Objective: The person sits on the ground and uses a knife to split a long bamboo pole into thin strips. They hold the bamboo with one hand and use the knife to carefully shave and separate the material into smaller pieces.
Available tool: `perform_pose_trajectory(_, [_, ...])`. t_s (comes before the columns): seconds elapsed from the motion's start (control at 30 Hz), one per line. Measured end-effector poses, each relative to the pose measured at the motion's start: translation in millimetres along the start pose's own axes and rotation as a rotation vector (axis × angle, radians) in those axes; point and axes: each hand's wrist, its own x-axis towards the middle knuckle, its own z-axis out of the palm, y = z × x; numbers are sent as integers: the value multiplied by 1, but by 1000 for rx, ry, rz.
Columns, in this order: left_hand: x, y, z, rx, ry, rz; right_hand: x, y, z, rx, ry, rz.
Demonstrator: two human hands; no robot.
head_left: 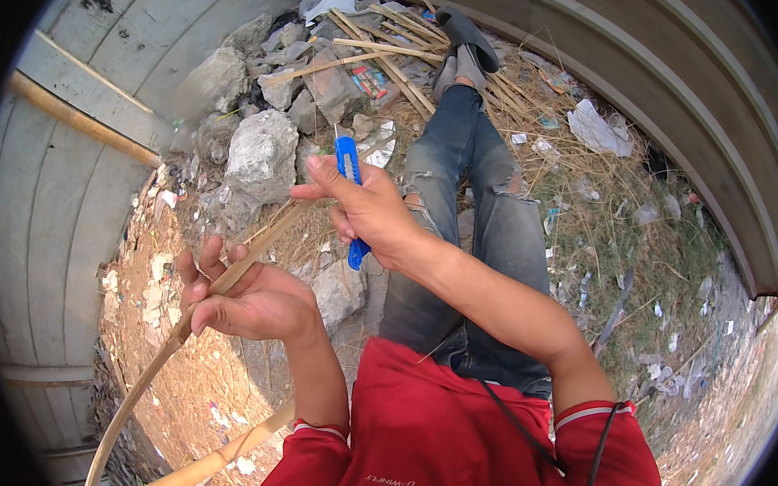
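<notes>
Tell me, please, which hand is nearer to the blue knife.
Right. The right hand holds the knife; the left hand is apart from it, lower left in the picture.

Bright daylight, sunlit ground (193, 396) lower left, wall (48, 213) bowed by fisheye, black corners, upper-left rock (214, 81) perhaps hazy

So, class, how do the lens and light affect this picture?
Head view: the lens bends the brown ribbed wall into an arc, with black corners; sunlight brightens the lower-left ground; the blue utility knife looks fairly sharp.
</notes>
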Motion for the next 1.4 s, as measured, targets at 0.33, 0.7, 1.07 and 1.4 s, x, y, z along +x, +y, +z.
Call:
perform_pose_trajectory(0.33, [8,-18,-8,-85,173,-1,-23,40,29,-269,235,-279])
perform_pose_trajectory(0.7, [-97,4,-10,-109,29,-629,24,-2,-2,-82,172,-244])
perform_pose_trajectory(1.07, [-69,39,-67,814,-1039,-13,53,-55,-94,-532,378,-405])
perform_pose_trajectory(1.4, [-83,3,-85,515,-877,-943,-32,-39,-94,-1376,1,-221])
